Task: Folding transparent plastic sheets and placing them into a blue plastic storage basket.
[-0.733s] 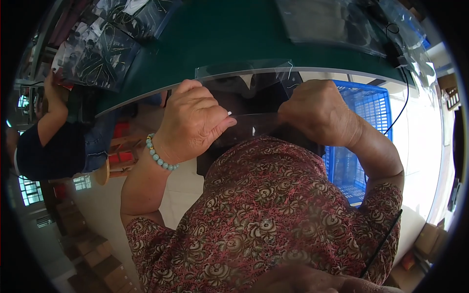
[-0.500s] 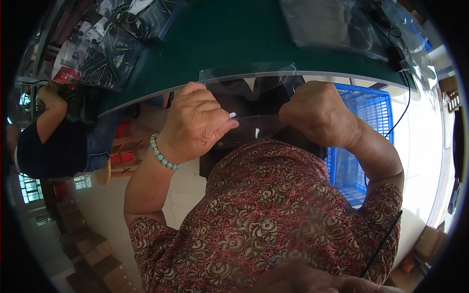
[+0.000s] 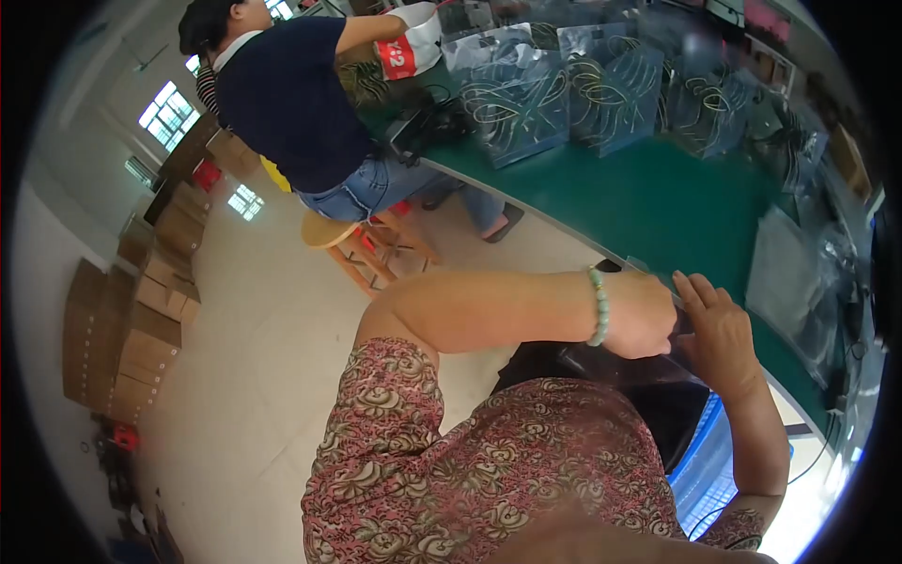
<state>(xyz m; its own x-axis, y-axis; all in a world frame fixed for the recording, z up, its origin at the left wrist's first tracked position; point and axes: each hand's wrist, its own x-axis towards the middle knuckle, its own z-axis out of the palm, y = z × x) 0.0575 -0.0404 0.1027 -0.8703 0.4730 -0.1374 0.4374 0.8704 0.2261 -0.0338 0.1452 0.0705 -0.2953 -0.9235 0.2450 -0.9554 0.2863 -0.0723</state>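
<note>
1. Clear plastic (image 3: pixel 622 368): at the near edge of the desk (image 3: pixel 648 193).
2. Left hand (image 3: pixel 641 316): by that edge, curled, pinching the plastic.
3. Right hand (image 3: pixel 722 340): beside the desk, fingers extended; cannot tell whether it pinches.
4. Cable bags (image 3: pixel 515 113): on the desk.
5. Blue crate (image 3: pixel 707 475): below the desk.

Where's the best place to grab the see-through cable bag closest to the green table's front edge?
I'd probably pinch the near border of the cable bag, coming from the front side of the green table. The bag looks flat, its looped cables bunched toward the middle, with mostly bare plastic along that border, so a grip there should mostly miss them.
</note>
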